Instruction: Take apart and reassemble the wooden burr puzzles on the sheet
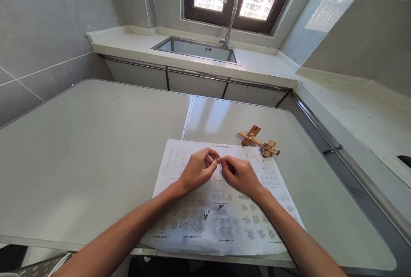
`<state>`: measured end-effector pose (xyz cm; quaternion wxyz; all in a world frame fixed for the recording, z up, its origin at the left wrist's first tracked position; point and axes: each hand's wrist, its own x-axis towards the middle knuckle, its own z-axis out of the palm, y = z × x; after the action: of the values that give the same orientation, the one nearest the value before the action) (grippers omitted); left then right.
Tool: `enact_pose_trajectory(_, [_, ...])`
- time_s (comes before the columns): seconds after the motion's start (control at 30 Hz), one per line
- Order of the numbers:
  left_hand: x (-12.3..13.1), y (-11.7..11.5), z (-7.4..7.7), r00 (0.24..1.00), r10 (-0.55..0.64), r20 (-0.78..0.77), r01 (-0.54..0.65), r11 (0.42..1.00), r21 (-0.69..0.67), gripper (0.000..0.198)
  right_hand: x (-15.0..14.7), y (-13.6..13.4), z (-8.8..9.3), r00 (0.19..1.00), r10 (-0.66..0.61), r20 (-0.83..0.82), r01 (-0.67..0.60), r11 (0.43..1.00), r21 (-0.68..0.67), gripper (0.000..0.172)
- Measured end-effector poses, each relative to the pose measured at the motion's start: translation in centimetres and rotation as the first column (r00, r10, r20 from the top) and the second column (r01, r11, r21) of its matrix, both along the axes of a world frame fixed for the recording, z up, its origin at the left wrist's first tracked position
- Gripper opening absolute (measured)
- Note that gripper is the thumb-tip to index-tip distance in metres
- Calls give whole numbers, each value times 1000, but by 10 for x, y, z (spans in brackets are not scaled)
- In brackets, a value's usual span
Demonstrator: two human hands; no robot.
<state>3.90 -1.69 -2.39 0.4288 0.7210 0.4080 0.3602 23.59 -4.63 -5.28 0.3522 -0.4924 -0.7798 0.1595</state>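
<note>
Over the upper middle of a printed paper sheet [199,242], my left hand [201,168] and my right hand [237,172] meet at the fingertips. Both are closed in a pinch, thumb against fingers. Whatever lies between the fingertips is too small or hidden to make out. The sheet carries rows of small diagrams and has a few dark marks or torn spots in its lower half. Beyond my right hand, at the sheet's upper right edge, lie interlocked wooden puzzle pieces [257,140] with numbers on them; neither hand touches them.
The sheet rests on a pale table [96,148] with a seam down its middle. Behind it stands a counter [128,43] with a sink [195,50] and a faucet [229,20] under a window. Another counter [353,101] with a metal rail runs along the right.
</note>
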Motion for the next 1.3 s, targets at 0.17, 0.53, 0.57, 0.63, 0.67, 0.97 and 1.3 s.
enact_pose_trajectory(0.17, [0,-1,1,1000,3,-4,-3,1000,2,12,0,0,0,1000,-1,6,1,1000,1,22])
enact_pose_trajectory(0.53, [0,0,0,1000,-2,-3,2,1000,2,13,0,0,1,1000,-3,-2,3,1000,2,21])
enact_pose_trajectory(0.57, [0,0,0,1000,-3,-2,3,1000,0,13,0,0,1,1000,-4,-2,4,1000,5,21])
enact_pose_trajectory(0.63, [0,0,0,1000,-3,0,3,1000,-2,13,0,0,1,1000,-3,0,3,1000,6,21])
enact_pose_trajectory(0.67, [0,0,0,1000,-4,1,4,1000,-3,13,0,0,1,1000,-3,2,3,1000,7,21])
enact_pose_trajectory(0.97, [0,0,-1,1000,-1,-1,1,1000,-1,12,0,0,-1,1000,-4,9,4,1000,7,21])
enact_pose_trajectory(1.3, [1,-1,1,1000,6,-2,-6,1000,2,12,0,0,0,1000,-1,4,1,1000,-3,21])
